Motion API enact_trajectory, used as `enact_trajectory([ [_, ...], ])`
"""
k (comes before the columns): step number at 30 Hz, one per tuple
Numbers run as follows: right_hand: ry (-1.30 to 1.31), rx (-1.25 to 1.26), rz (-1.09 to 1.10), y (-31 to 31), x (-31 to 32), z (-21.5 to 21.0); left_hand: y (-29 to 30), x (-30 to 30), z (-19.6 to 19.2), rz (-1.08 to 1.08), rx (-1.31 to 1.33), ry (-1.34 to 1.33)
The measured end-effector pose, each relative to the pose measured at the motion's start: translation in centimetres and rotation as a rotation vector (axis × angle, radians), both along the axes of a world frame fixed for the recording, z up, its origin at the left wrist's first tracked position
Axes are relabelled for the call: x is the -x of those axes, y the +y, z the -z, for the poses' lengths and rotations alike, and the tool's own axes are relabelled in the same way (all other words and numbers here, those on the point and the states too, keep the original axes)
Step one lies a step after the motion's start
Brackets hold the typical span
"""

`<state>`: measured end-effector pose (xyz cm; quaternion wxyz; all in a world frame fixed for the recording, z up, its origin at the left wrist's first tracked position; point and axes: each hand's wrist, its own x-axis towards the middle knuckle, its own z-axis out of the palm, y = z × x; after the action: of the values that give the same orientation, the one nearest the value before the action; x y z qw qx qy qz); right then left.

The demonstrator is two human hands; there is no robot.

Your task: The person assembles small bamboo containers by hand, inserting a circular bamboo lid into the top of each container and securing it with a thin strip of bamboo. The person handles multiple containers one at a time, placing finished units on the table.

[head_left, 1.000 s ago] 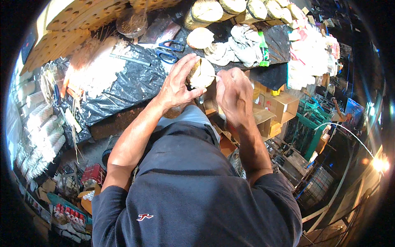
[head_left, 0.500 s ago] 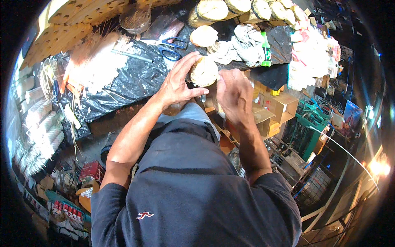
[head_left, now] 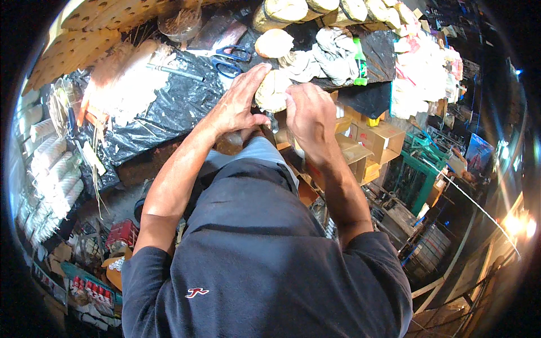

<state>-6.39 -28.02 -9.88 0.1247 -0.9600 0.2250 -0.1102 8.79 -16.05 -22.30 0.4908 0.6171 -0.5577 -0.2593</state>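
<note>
I see the pale bundle [head_left: 272,90] in the upper middle of the frame, raised above the black sheet [head_left: 169,107]. My left hand [head_left: 236,104] cups its side with spread fingers, to steady it; my right hand [head_left: 307,112] is closed on its other edge. Scissors [head_left: 228,59] lie just above.

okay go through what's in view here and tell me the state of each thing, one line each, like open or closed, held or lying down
left hand: fingers spread, pressed against the pale round bundle.
right hand: curled around the bundle's other side.
pale round bundle: held up between both hands, above the table.
blue-handled scissors: lying flat on the black plastic sheet, blades closed as far as I can tell.
green bottle: standing upright, capped.
cardboard boxes: flaps open.
</note>
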Motion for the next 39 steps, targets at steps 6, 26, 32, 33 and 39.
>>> enact_trajectory([
  [6, 0.051, -0.085, -0.023, 0.0, -0.1, 0.8, -1.0, 1.5, 2.0, -0.112, 0.135, -0.017],
  [26, 0.089, -0.329, -0.089, 1.3, 0.4, -6.6, 2.8, 1.0, -3.4, -0.136, 0.197, -0.024],
  [32, -0.036, -0.463, -0.052, 1.5, -1.3, -6.0, 4.0, 0.5, -4.1, -0.125, 0.204, 0.031],
  [33, -0.029, -0.552, 0.030, 1.6, -1.7, -6.6, 4.0, 0.5, -4.2, -0.142, 0.267, 0.044],
  [39, -0.288, -0.759, 0.261, 1.3, -1.9, -6.3, 4.3, 1.4, -5.4, -0.285, 0.121, 0.681],
])
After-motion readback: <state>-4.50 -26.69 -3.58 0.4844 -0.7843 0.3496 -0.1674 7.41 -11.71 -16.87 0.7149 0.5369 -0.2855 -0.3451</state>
